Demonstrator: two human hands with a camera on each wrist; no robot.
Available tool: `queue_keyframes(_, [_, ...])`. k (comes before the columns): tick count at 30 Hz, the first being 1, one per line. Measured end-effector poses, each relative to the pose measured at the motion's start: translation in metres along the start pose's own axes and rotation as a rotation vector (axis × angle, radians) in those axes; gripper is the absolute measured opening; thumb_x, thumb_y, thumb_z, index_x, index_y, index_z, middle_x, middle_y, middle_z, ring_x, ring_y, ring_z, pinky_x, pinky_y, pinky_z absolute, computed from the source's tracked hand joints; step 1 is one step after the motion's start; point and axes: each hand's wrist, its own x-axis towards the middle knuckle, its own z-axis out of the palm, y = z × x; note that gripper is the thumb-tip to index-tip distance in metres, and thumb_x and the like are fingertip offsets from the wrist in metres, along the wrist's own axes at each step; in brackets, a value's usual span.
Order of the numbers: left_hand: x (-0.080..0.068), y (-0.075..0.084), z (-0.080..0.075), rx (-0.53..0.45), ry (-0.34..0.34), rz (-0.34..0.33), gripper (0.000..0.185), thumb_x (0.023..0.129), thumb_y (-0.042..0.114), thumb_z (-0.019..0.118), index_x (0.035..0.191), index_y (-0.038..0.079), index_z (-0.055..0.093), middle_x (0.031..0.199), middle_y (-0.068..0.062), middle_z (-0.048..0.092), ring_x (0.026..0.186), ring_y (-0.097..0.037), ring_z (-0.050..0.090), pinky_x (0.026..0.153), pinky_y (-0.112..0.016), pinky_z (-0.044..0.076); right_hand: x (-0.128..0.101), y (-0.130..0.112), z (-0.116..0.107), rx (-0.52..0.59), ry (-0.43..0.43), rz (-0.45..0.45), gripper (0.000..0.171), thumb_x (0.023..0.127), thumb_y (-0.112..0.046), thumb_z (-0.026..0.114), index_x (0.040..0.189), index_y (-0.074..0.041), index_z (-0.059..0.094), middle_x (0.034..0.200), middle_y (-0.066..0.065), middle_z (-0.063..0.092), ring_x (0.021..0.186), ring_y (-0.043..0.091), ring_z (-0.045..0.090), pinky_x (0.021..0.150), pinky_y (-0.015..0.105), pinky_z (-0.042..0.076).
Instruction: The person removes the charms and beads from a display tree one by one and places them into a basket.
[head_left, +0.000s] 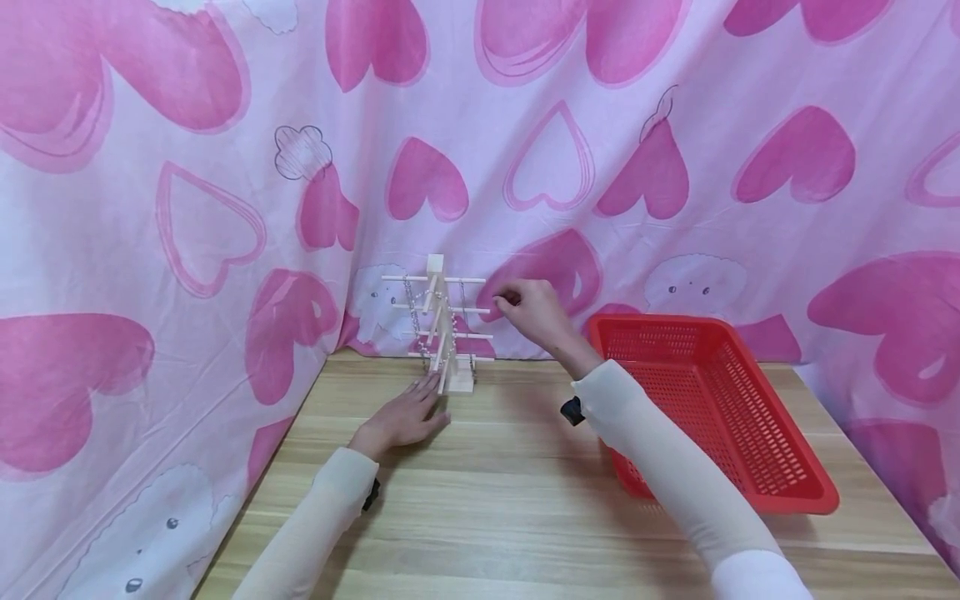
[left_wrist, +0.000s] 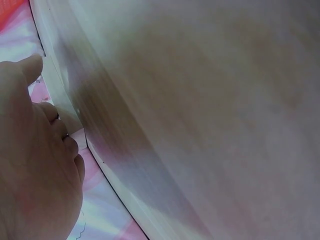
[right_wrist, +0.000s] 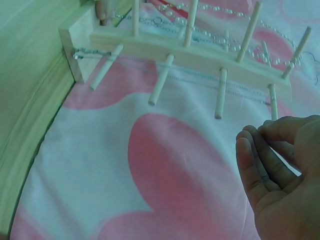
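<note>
A pale wooden jewelry stand [head_left: 444,333] with several pegs on its sides stands upright at the back of the table. Beaded necklaces [right_wrist: 220,40] loop over pegs on one side, and a thin chain necklace [right_wrist: 195,77] hangs along the other. My left hand [head_left: 405,414] lies low at the stand's foot, its fingertips right at the base [left_wrist: 61,97] in the left wrist view. Beside the upper peg ends, my right hand [head_left: 531,310] is raised with fingers loosely bent and thumb near the index finger. Nothing shows between its fingers [right_wrist: 245,157].
A red perforated plastic basket [head_left: 795,492] stands on the right of the wooden table [head_left: 510,517], partly behind my right forearm. Pink heart-patterned cloth [head_left: 480,108] hangs close behind the stand and along the left side.
</note>
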Motion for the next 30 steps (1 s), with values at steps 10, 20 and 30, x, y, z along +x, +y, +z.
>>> queue_keyframes(10, [-0.001, 0.001, -0.002, 0.045, -0.013, -0.003, 0.079, 0.113, 0.051, 0.038, 0.169, 0.000, 0.017, 0.180, -0.016, 0.007, 0.167, -0.035, 0.010, 0.138, -0.049, 0.017, 0.004, -0.014, 0.022, 0.002, -0.016, -0.053, 0.021, 0.102, -0.016, 0.072, 0.119, -0.007, 0.081, 0.106, 0.008, 0.083, 0.091, 0.020, 0.076, 0.081, 0.035, 0.066])
queue_keyframes(20, [-0.002, 0.003, -0.005, 0.060, -0.015, 0.006, 0.079, 0.113, 0.053, 0.038, 0.168, 0.000, 0.020, 0.179, -0.017, 0.008, 0.167, -0.036, 0.010, 0.137, -0.049, 0.017, 0.009, -0.022, 0.040, 0.002, 0.016, -0.057, 0.024, 0.103, -0.015, 0.070, 0.124, -0.009, 0.079, 0.108, 0.007, 0.083, 0.096, 0.021, 0.079, 0.086, 0.034, 0.067])
queue_keyframes(30, [-0.001, 0.002, -0.004, 0.062, -0.024, -0.005, 0.078, 0.113, 0.054, 0.036, 0.169, 0.002, 0.021, 0.180, -0.015, 0.006, 0.168, -0.033, 0.008, 0.138, -0.048, 0.015, 0.011, -0.025, 0.052, 0.038, 0.045, -0.019, 0.027, 0.102, -0.013, 0.071, 0.127, -0.005, 0.076, 0.111, 0.011, 0.082, 0.096, 0.023, 0.079, 0.083, 0.034, 0.067])
